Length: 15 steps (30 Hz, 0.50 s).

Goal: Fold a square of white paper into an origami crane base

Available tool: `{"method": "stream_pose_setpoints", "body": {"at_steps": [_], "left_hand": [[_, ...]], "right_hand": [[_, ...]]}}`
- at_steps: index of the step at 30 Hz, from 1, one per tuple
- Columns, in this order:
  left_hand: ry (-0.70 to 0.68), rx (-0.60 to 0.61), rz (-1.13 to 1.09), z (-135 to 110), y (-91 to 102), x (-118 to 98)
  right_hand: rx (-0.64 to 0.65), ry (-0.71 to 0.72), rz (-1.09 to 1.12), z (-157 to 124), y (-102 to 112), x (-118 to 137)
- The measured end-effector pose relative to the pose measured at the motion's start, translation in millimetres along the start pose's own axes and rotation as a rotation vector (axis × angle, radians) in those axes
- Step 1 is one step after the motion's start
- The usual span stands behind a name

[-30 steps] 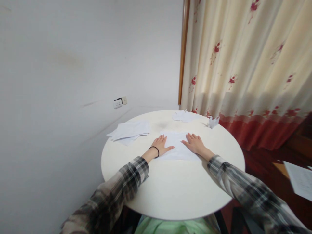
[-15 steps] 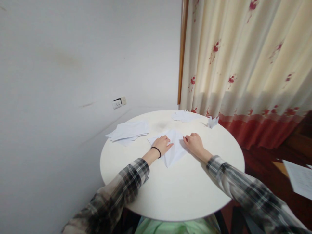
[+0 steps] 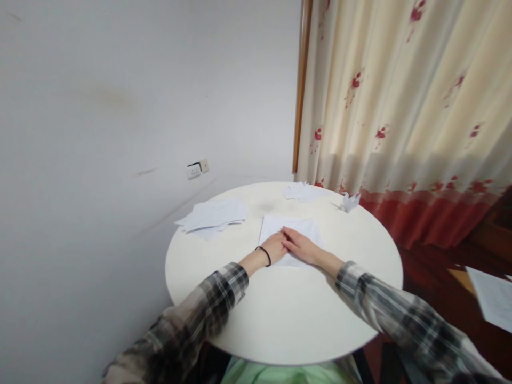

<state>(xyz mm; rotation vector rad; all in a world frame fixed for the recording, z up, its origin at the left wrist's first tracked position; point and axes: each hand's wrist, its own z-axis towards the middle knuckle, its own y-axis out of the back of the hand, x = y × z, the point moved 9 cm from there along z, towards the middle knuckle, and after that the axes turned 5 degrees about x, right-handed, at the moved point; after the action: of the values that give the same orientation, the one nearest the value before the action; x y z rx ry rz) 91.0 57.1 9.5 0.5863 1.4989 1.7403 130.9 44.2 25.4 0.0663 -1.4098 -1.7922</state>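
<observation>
At the bottom edge lies a green cloth (image 3: 280, 374), and above it a round white table (image 3: 280, 320) fills the lower middle of the frame. At mid-table the left hand (image 3: 275, 247) and right hand (image 3: 301, 246) lie flat, palms down, side by side and touching. They grip nothing and press on a white sheet (image 3: 298, 225) at the table's centre. A loose pile (image 3: 212, 214) of paper sits on the table's upper left. A crumpled heap (image 3: 302, 191) and a small folded piece (image 3: 350, 201) lie at the far rim. A grey wall with a socket (image 3: 197, 168) fills the left, and a flowered curtain (image 3: 400, 106) the right. A printed page (image 3: 491, 296) lies at the lower right.

Half a second ago the sheet lay cornerwise and the curled hands were apart. Now it lies square and the hands meet.

There are two hands, one sheet under them, one pile, one heap, one folded piece and one wrist band (image 3: 264, 255).
</observation>
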Motion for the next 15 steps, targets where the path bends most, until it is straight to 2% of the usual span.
{"method": "stream_pose_setpoints", "body": {"at_steps": [3,7,11,15], "left_hand": [[0.031,0.076,0.042,-1,-6.7,1],[0.223,0.140,0.096,-7,-12.5,29],[0.368,0.177,0.109,-15,-14.1,60],[0.428,0.180,0.124,-22,-12.1,79]], "right_hand": [[0.108,-0.038,-0.069,1,-11,-1],[0.180,-0.115,-0.200,-2,-13,-14],[0.232,-0.232,-0.329,-9,-12,-39],[0.219,-0.384,-0.405,-17,-3,-67]]}}
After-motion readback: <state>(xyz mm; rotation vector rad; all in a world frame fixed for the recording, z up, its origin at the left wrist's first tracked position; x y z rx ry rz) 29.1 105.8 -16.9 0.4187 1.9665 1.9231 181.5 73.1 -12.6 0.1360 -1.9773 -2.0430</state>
